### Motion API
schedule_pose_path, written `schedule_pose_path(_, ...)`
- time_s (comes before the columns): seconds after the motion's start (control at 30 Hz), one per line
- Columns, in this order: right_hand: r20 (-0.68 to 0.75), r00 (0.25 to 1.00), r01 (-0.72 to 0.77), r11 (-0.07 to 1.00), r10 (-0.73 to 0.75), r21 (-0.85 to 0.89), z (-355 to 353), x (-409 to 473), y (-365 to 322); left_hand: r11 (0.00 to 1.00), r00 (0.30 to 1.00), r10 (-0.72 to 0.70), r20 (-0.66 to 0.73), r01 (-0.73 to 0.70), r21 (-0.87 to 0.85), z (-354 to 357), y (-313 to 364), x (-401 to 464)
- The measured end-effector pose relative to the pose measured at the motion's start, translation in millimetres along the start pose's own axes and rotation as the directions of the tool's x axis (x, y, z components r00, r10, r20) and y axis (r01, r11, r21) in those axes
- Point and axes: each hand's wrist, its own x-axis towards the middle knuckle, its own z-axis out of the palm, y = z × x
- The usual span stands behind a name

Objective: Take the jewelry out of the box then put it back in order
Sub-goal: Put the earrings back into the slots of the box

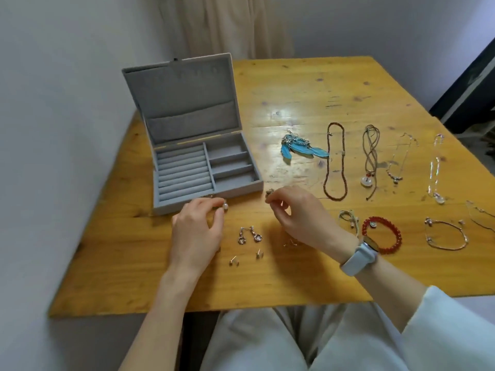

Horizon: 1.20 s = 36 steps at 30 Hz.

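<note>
The grey jewelry box (206, 167) stands open toward the worktop's (308, 277) left edge, its ring rolls and compartments bare, so the emptying looks finished and refilling barely begun. Necklaces (334, 162), feather earrings (300, 148) and bracelets (381, 234) lie spread toward the right edge. The left hand (198, 231) pinches a pearl earring (225, 205) just before the box; the right hand (297, 212) pinches a small piece (268, 193) too tiny to identify. Nearly everything remains to be returned.

1 head view looks down, close over the table (294, 277)
</note>
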Motion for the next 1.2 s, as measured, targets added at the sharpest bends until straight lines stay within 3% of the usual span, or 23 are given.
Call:
schedule_pose_path(0.13, 0.030, 0.999, 0.032, 0.996, -0.029, -0.082, 27.2, 19.9, -23.2, 0.997, 0.998, -0.061, -0.014, 0.061, 0.044, -12.9, -21.1, -5.9)
schedule_pose_path(0.37, -0.061, 0.997, -0.067, 0.950, 0.051, -0.305, 66.9, 39.5, -51.8, 0.991, 0.995, -0.081, -0.050, 0.086, 0.098, -17.9, -38.3, -9.6)
schedule_pose_path(0.57, -0.011, 1.000, -0.027, 0.965, 0.025, -0.261, 59.9, 40.1, -47.5, 0.988, 0.995, 0.102, -0.008, -0.100, 0.121, -8.4, -33.8, 4.8)
schedule_pose_path(0.73, 0.014, 1.000, -0.019, 0.985, 0.022, -0.172, 35.0, 39.0, -35.0, 0.934, 0.966, 0.256, 0.034, -0.256, 0.247, 7.1, -17.8, 16.0)
schedule_pose_path(0.87, -0.002, 1.000, -0.016, 0.995, 0.016, -0.096, 23.2, 40.1, -25.1, 0.903, 0.965, 0.257, 0.045, -0.256, 0.346, 16.9, -13.1, 19.9)
schedule_pose_path(1.2, -0.043, 0.999, 0.026, 0.998, -0.024, 0.053, 26.4, 58.1, -18.6, 0.900, 0.977, 0.215, 0.006, -0.201, 0.387, 13.4, -15.4, 13.2)
